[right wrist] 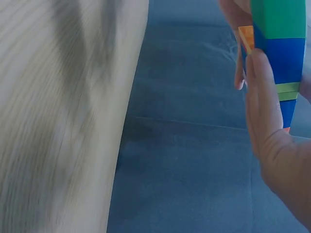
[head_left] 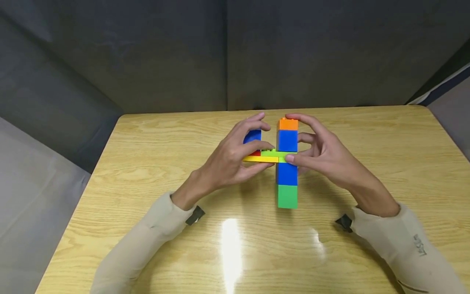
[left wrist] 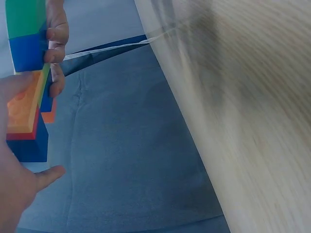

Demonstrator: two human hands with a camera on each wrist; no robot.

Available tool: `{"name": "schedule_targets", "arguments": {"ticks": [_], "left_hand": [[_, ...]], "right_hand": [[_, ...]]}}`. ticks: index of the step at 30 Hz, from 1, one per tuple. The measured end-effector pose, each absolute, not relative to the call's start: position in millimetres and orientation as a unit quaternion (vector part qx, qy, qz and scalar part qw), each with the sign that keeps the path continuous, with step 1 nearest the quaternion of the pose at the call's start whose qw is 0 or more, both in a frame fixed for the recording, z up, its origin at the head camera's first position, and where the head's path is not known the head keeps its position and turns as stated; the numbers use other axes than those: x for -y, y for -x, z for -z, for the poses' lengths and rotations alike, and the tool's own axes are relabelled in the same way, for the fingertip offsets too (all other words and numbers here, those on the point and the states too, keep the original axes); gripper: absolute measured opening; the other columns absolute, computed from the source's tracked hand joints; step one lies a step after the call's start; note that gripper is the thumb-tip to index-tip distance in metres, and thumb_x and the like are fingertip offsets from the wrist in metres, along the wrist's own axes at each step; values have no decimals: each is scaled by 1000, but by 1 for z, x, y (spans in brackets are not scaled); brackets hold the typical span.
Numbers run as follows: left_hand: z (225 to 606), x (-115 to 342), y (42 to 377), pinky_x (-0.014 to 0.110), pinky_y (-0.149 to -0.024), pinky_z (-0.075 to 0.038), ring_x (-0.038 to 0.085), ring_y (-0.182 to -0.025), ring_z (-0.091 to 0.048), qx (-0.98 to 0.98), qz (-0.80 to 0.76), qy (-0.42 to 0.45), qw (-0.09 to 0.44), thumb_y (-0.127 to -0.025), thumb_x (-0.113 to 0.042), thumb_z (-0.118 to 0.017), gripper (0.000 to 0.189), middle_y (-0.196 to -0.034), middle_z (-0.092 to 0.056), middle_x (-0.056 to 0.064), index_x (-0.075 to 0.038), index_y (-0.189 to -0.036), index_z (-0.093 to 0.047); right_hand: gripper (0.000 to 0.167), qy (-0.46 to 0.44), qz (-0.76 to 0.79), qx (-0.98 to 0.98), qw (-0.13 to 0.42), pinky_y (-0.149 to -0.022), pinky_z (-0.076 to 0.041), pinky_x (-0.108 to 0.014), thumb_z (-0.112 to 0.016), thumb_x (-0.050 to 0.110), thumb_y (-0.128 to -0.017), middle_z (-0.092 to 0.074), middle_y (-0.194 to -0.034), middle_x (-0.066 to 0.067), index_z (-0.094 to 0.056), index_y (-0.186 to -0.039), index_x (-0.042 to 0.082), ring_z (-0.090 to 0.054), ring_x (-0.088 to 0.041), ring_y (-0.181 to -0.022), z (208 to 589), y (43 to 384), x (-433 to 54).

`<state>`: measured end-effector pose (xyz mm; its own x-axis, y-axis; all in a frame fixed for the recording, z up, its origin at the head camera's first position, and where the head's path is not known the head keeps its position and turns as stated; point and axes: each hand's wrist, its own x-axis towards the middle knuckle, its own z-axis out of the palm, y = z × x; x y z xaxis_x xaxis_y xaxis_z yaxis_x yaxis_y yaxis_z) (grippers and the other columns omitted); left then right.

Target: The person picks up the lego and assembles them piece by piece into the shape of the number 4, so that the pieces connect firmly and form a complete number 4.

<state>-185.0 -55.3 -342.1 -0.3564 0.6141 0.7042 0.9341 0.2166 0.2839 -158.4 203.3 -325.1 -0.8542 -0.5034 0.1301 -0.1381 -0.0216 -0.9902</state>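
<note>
Both hands hold one assembly of toy building bricks above the table. Its column has an orange brick (head_left: 289, 124) at the top, a blue brick (head_left: 288, 141), lime plates (head_left: 269, 153), a second blue brick (head_left: 287, 174) and a green brick (head_left: 287, 197) at the bottom. Toward the left, a yellow plate (head_left: 262, 159) and a red plate (right wrist: 245, 62) carry another blue brick (head_left: 254, 135). My left hand (head_left: 229, 157) pinches this side part, thumb under the yellow plate. My right hand (head_left: 327, 153) grips the column from the right, thumb at the lime plates, a fingertip on the orange brick.
A wooden table (head_left: 147, 163) lies beneath the hands, with glare near its front. Dark cloth partitions (head_left: 165, 57) stand along its back and sides. Small black tags (head_left: 195, 215) hang from the sleeves.
</note>
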Motion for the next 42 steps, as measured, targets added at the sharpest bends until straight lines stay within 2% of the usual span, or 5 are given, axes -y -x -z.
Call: {"name": "schedule_targets", "arguments": {"ticks": [14,18,24,28,42], "left_hand": [[341,56,182,42,-122,-31,39,-142,-45,745,345,521,233,-84,-15,-89,27,-124,-59,21,0,-102,-77],[340,56,182,43,-122,-30,40,-144,-42,746,345,517,240,-83,-17,-90,29,-130,-57,23,-1,-104,-77],[332,64,187,44,-122,-31,38,-152,-26,739,391,498,231,-75,-18,-96,81,-154,-35,31,7,-140,-54],[331,75,192,43,-121,-33,34,-146,-39,739,420,481,213,-70,-11,-98,107,-154,-40,31,13,-151,-32],[335,86,190,39,-116,-41,33,-137,-50,752,426,459,205,-67,-9,-98,91,-145,-54,26,11,-142,-50]], "right_hand": [[75,214,683,-682,148,-67,-63,-39,-67,-13,-94,-68,-121,-17,-34,-157,11,-76,-29,-85,324,160,-204],[76,221,688,-676,145,-72,-63,-37,-64,-15,-95,-63,-131,-15,-33,-159,12,-76,-27,-91,323,159,-204],[84,226,680,-688,118,-77,-62,-35,-61,-13,-98,-55,-141,-15,-27,-166,22,-76,-25,-97,316,157,-207],[85,216,676,-697,103,-75,-63,-33,-61,-12,-98,-46,-149,-14,-26,-166,26,-75,-22,-98,312,156,-210],[88,214,652,-719,113,-75,-62,-35,-64,-13,-96,-32,-161,-14,-26,-166,23,-71,-19,-107,316,155,-207]]}}
